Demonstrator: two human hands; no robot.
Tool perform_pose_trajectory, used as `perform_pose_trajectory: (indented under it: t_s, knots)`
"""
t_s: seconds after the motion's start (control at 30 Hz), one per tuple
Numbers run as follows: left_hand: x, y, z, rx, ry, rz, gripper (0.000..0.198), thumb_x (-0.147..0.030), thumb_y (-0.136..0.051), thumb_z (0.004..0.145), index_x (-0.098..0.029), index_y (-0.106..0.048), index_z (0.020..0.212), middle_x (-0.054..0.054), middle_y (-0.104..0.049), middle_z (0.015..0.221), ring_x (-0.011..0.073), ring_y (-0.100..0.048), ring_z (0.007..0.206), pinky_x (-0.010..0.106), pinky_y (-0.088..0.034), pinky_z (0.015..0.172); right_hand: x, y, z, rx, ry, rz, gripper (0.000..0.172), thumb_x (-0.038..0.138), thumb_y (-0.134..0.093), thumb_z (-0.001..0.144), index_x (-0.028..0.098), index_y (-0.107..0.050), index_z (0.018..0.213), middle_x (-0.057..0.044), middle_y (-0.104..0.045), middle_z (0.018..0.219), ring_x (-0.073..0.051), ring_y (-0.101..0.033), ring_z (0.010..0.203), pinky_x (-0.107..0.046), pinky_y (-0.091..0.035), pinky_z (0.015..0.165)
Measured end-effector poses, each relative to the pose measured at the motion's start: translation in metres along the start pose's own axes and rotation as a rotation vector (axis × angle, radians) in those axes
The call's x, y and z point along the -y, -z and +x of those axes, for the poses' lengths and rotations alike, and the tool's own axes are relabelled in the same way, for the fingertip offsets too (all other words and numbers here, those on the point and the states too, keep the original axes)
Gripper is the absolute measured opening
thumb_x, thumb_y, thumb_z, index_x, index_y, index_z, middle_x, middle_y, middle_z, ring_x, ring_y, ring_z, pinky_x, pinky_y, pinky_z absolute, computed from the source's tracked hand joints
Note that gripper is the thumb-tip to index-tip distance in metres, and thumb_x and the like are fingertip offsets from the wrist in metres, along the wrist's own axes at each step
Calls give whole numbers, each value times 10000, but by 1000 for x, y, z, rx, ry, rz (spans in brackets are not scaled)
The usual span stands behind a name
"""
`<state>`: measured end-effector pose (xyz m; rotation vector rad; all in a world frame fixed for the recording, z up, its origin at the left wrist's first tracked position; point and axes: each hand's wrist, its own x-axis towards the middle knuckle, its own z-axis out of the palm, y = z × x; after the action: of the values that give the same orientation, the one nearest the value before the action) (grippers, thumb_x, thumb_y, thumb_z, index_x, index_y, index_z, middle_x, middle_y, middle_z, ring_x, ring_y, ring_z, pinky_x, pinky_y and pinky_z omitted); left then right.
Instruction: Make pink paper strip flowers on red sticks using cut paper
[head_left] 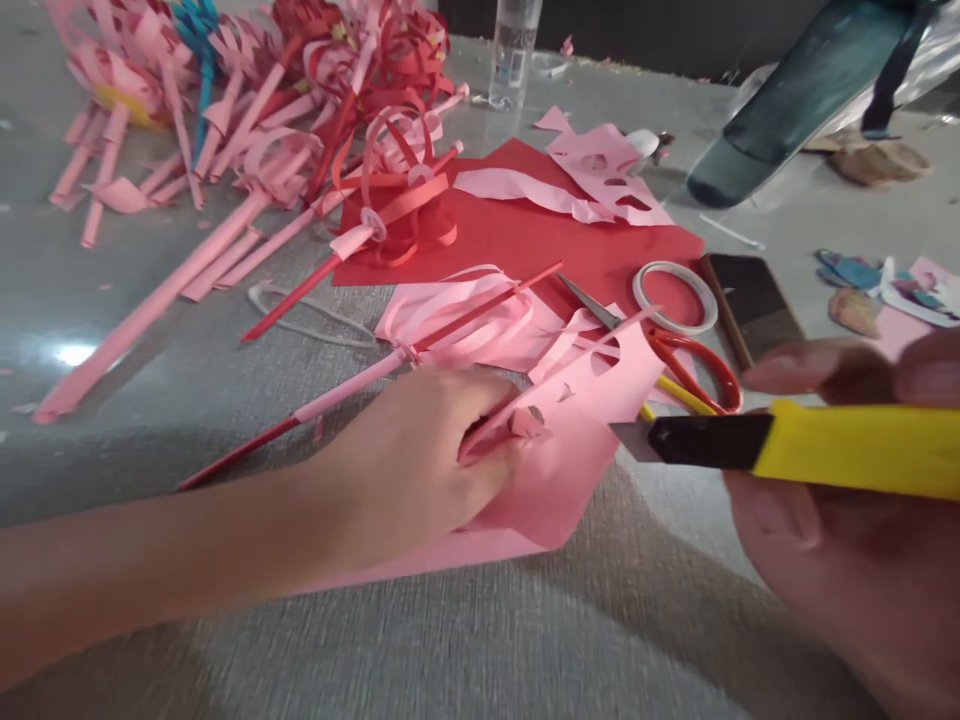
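Note:
My left hand (427, 460) reaches in from the left, its fingers closed on a sheet of pink paper (577, 455) with holes cut in it. The sheet is bent and partly hidden under my hand. At the right, my right hand (795, 530) holds a yellow utility knife (862, 450). Its short blade points left, close to the paper's right edge. Beyond the left hand lies a paper flower (457, 325) with looped pink strips and a rolled stem. Scissors (697, 370) with red handles rest by the pink sheet, partly covered by it.
Several pink, red and blue paper flowers (247, 90) are heaped at the back left. A red sheet (510, 240) carries pink scraps and a tape roll (675, 297). Farther right are a phone (757, 300) and a dark green bottle (802, 95). A clear bottle (514, 55) stands behind.

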<state>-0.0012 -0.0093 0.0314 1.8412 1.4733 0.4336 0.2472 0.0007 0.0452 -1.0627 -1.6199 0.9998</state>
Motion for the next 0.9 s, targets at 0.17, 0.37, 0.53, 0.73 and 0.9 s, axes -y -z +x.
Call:
perform_pose_trajectory:
  t_s: [0.17,0.37,0.53,0.73,0.9]
  knots:
    - [5,0,3,22,-38,25,143,-259,-607,854,-221,-689,964,18,-698,772,220,-659,752,309,-477,685,-10,-14,1,73,-263,331,284,319,-829,819,291,-558,899,12,-720,883,-119,-600,415,-260,-466,356]
    - [10,-6,3,-33,-101,76,470,-217,-632,856,-248,-582,1323,47,-771,1025,245,-729,889,322,-539,752,-30,-13,-4,187,-297,247,271,317,-798,860,314,-668,1098,-1,-733,971,-98,-615,454,-231,-473,392]
    - [16,-8,3,-43,-165,159,523,-201,-646,860,-271,-557,1371,48,-768,1172,251,-748,973,317,-556,753,-41,-12,-8,89,-154,95,191,447,-814,842,281,-775,929,-7,-733,836,-153,-679,689,-251,-522,570]
    - [21,-11,4,-49,-252,98,497,-230,-651,922,-321,-573,1404,11,-767,1203,226,-744,1025,323,-567,823,-43,-15,-4,91,-104,57,173,468,-802,856,297,-786,880,18,-727,792,-133,-655,696,-228,-518,596]
    - [24,-15,6,-61,-402,98,475,-147,-648,896,-301,-624,1345,19,-741,1246,229,-697,1136,349,-542,961,-46,-21,-7,48,-155,15,94,413,-834,830,334,-787,844,64,-751,749,-111,-684,634,-178,-557,571]
